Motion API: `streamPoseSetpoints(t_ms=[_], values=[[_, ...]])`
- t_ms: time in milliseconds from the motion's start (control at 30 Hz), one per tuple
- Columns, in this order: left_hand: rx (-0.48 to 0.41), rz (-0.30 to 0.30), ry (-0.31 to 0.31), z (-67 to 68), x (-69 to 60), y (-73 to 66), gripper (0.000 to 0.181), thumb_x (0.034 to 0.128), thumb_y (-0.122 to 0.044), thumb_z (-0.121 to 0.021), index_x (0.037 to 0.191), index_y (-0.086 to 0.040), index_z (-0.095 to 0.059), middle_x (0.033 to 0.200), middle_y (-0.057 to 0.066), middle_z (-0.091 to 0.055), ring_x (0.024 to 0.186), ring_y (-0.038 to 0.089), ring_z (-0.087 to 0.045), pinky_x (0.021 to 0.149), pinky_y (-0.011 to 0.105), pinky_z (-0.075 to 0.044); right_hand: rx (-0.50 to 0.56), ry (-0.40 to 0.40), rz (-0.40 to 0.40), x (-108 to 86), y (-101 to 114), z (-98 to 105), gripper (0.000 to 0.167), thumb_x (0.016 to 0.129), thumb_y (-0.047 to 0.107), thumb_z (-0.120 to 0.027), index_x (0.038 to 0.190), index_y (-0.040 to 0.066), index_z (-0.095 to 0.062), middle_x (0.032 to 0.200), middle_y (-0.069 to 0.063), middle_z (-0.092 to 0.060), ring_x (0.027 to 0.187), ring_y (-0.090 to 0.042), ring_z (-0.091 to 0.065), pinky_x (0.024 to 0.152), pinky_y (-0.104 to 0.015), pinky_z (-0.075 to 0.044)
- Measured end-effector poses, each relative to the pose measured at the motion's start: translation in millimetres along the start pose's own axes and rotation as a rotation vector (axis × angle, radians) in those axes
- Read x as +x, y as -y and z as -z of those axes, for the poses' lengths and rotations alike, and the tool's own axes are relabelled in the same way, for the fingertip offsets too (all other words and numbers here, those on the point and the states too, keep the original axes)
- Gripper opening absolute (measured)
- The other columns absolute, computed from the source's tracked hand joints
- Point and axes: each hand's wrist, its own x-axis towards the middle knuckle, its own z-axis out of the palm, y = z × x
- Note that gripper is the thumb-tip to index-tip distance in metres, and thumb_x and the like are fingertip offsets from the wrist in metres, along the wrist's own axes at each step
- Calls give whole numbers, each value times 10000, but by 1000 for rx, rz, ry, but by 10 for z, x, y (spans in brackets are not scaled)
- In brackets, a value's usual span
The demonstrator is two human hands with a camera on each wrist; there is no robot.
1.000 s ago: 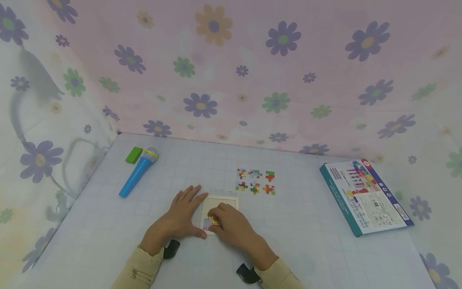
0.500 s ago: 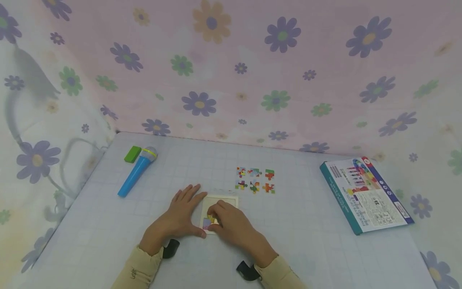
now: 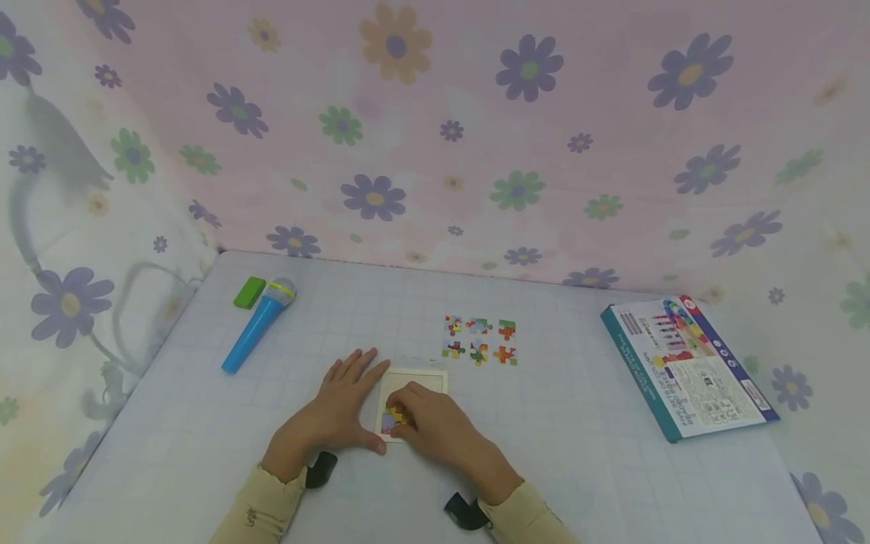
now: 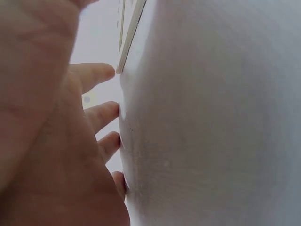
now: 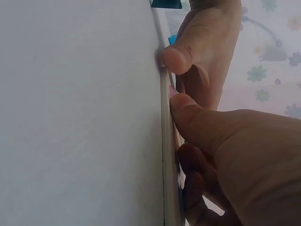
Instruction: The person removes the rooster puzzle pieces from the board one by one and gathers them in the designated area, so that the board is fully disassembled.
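A small cream puzzle tray [image 3: 440, 381] lies flat before me. My left hand [image 3: 343, 408] spreads straight fingers along its left side; in the left wrist view the index fingertip [image 4: 108, 71] meets the tray's edge. Over the tray, my right hand [image 3: 438, 427] pinches a yellow jigsaw piece [image 3: 397, 412], mostly hidden under its fingers. A purple patch of jigsaw [image 3: 387, 425] shows in the tray's near left corner. In the right wrist view, the right thumb [image 5: 186, 101] presses low at the tray's surface, close to the left thumb [image 5: 175, 59].
Several loose jigsaw pieces [image 3: 479, 340] lie in two rows beyond the tray. A blue toy microphone [image 3: 254, 329] and a green block [image 3: 250, 292] rest at the back left. At the right lies a flat printed box [image 3: 693, 370]. A flowered curtain [image 3: 448, 166] rises behind the table.
The right hand's fingers have shifted slightly left with the yellow jigsaw piece, which now sits closer to the tray's left rim, by the purple patch. The left hand stays in place.
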Motion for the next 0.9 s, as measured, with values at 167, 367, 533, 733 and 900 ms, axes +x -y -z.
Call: streamPoseSetpoints(t_ms=[167,367,533,733,900], values=[[20,-2,2,-2,4,-1,1294,580,-621,-924,1614,-157,-301,1717,128,-169,1593,391,-91,1271,658,-69,22,-5,17,-12,-28,-2,338,898,312,-791,1198,197,-689,979,99,-628,763,-1,-482,690,-138,-444],[23,-9,-7,14,-3,-29,1273,580,-578,-945,1598,-125,-329,1707,155,-183,1585,411,-103,1267,663,-81,70,59,-5,-21,-52,45,411,875,309,-815,1246,193,-682,940,118,-575,780,-5,-480,697,-141,-439],[1,-13,-13,34,-7,-49,1231,590,-546,-953,1577,-104,-363,1696,172,-206,1579,428,-114,1261,674,-81,93,91,-14,-16,-61,59,446,868,301,-823,1270,185,-670,961,121,-567,811,-5,-484,729,-151,-448],[-4,8,0,43,-20,-61,1215,594,-533,-957,1575,-119,-371,1700,159,-204,1582,418,-110,1265,666,-79,103,108,-19,-10,-60,45,456,870,295,-821,1284,172,-674,991,119,-580,828,-6,-483,743,-150,-447],[-4,19,3,39,-29,-72,1214,591,-522,-962,1580,-140,-369,1707,140,-197,1588,398,-104,1274,650,-69,82,109,-12,-15,-58,30,445,897,290,-796,1305,164,-670,1007,109,-584,827,-11,-482,737,-147,-444]])
